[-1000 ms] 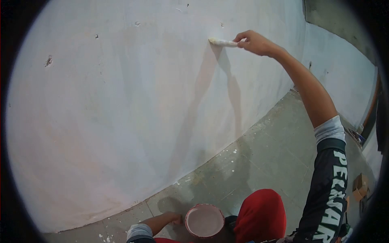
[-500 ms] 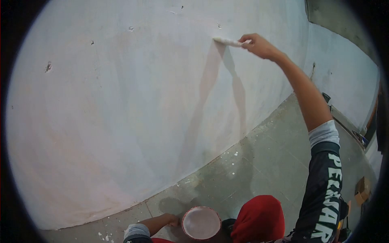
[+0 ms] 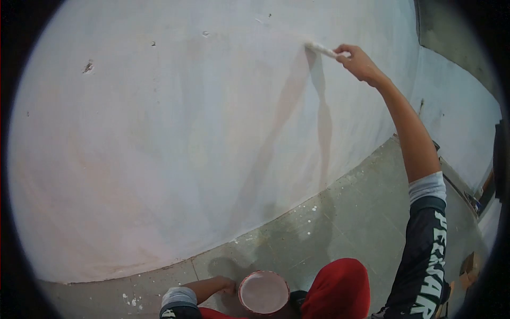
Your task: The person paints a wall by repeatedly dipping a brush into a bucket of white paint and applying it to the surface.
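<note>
My right hand (image 3: 357,61) pinches the end of a whitish, paint-coated brush (image 3: 322,50), its tip touching the pale wall (image 3: 202,133) high up. Shadows of the arm and brush fall down the wall. At the bottom, my left hand (image 3: 227,286) is closed beside the rim of a round bucket (image 3: 264,292) of whitish paint. Whether it grips the bucket or something else is too small to make out.
Grey tiled floor (image 3: 366,212) with white paint spots runs along the wall's foot. My red-clad knee (image 3: 340,287) is right of the bucket. A cardboard box (image 3: 469,270) lies at the far right. Several small chips mark the upper wall.
The view has shifted, so the wall marks sit farther right in the frame. My right hand still holds the brush against the wall; my left hand stays beside the bucket.
</note>
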The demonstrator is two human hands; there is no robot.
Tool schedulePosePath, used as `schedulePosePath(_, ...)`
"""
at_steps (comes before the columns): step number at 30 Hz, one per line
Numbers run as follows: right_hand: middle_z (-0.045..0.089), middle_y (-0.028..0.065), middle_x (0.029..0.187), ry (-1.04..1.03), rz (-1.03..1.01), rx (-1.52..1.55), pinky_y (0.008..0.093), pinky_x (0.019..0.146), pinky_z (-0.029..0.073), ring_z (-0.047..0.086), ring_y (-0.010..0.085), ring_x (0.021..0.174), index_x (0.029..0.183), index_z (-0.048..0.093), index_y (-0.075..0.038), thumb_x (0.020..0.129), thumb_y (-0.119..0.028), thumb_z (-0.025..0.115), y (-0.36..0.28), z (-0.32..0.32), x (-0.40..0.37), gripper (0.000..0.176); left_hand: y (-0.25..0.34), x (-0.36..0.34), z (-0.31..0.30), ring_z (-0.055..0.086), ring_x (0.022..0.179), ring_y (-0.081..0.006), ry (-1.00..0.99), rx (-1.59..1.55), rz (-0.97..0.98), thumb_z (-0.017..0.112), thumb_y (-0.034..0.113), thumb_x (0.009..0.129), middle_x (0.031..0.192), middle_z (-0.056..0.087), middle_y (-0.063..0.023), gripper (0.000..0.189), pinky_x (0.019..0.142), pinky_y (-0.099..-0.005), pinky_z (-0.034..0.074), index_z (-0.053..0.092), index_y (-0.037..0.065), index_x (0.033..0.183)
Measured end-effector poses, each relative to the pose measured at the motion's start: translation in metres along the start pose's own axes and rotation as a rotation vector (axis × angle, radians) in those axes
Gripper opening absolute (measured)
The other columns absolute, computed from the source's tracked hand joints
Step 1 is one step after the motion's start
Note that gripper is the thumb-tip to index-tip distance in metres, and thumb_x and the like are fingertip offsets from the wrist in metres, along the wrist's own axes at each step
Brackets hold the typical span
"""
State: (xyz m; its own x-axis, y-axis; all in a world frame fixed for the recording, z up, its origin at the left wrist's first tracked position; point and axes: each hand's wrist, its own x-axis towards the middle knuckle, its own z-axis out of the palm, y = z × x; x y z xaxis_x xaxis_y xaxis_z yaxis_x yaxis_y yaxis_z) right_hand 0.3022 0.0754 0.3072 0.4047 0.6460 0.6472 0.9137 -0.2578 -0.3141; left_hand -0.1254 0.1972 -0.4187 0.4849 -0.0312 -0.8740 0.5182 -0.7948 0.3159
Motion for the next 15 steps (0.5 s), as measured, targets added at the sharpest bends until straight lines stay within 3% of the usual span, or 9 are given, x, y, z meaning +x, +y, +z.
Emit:
schedulePosePath(1,0.052,0.0067,0.062,0.05,-0.057,0.029,0.0309,0.045,0.037,0.043,0.012,0.047,0.108,0.061,-0.006,0.087,-0.024,0.056,-0.025,-0.008,-0.002,0.028,0.006,-0.007,-0.003,0.061,0.074,-0.0205,0.006,-0.004,0.001,0.058,0.035,0.082,0.084,0.065,-0.0092,0.038,0.059,-0.0375,0.05,0.067,0.006,0.104)
schedulePosePath(3,0.054,0.0078,0.064,0.105,-0.109,0.067,0.0312,0.048,0.04,0.048,0.0133,0.05,0.108,0.061,-0.005,0.087,-0.024,0.056,-0.061,-0.007,0.0,0.029,0.022,-0.024,-0.011,0.064,0.081,-0.0255,-0.041,0.157,-0.02,0.053,0.035,0.086,0.096,0.067,-0.0151,0.04,0.07,-0.0419,0.05,0.067,0.001,0.102)
schedulePosePath(5,0.063,0.015,0.071,0.297,-0.391,0.079,0.0365,0.059,0.048,0.06,0.0245,0.059,0.108,0.061,-0.002,0.087,-0.023,0.054,-0.089,0.005,0.016,0.031,0.023,-0.024,-0.013,0.064,0.082,-0.0254,-0.04,0.224,-0.01,0.053,0.035,0.086,0.096,0.067,-0.0149,0.04,0.071,-0.0417,0.05,0.067,0.002,0.102)
schedulePosePath(6,0.063,0.015,0.071,0.302,-0.387,0.089,0.0365,0.059,0.048,0.06,0.0245,0.059,0.108,0.061,-0.002,0.087,-0.023,0.054,-0.091,0.016,0.019,0.031,0.024,-0.026,-0.016,0.064,0.082,-0.0253,-0.023,0.248,-0.002,0.052,0.035,0.086,0.096,0.067,-0.0149,0.04,0.071,-0.0417,0.05,0.067,0.002,0.102)
schedulePosePath(8,0.066,0.0222,0.084,0.437,-0.54,-0.083,0.0418,0.073,0.05,0.064,0.0377,0.075,0.108,0.061,-0.001,0.087,-0.021,0.053,-0.094,0.051,0.026,0.031,0.026,-0.032,-0.022,0.064,0.082,-0.0252,0.003,0.278,0.006,0.052,0.035,0.086,0.096,0.067,-0.0147,0.04,0.072,-0.0416,0.05,0.068,0.002,0.102)
schedulePosePath(9,0.064,0.0251,0.088,0.413,-0.515,-0.041,0.0443,0.077,0.049,0.061,0.0439,0.079,0.107,0.062,0.0,0.086,-0.019,0.052,-0.1,0.067,0.004,0.03,0.025,-0.033,-0.024,0.064,0.082,-0.0251,0.013,0.293,0.011,0.051,0.035,0.086,0.097,0.067,-0.0146,0.04,0.073,-0.0415,0.05,0.068,0.002,0.102)
schedulePosePath(10,0.064,0.0251,0.088,0.409,-0.52,-0.039,0.0443,0.077,0.049,0.061,0.0439,0.079,0.107,0.062,0.0,0.086,-0.019,0.052,-0.104,0.074,-0.015,0.03,0.025,-0.034,-0.024,0.064,0.082,-0.0251,0.028,0.311,0.022,0.051,0.035,0.086,0.097,0.067,-0.0145,0.04,0.073,-0.0415,0.05,0.068,0.002,0.102)
schedulePosePath(12,0.064,0.0172,0.081,0.169,-0.356,-0.044,0.0356,0.07,0.047,0.058,0.0259,0.07,0.11,0.06,-0.001,0.089,-0.02,0.054,-0.104,0.071,-0.035,0.029,0.027,-0.035,-0.026,0.064,0.083,-0.025,0.067,0.333,0.04,0.051,0.035,0.086,0.097,0.067,-0.0144,0.04,0.074,-0.0414,0.049,0.068,0.003,0.102)
schedulePosePath(15,0.062,0.013,0.075,0.16,-0.441,-0.091,0.0357,0.064,0.046,0.055,0.0203,0.064,0.109,0.06,-0.002,0.089,-0.02,0.054,-0.097,0.05,-0.035,0.028,0.028,-0.043,-0.022,0.064,0.084,-0.0247,0.043,0.266,-0.034,0.048,0.034,0.086,0.097,0.067,-0.0135,0.04,0.076,-0.0405,0.049,0.069,0.004,0.101)
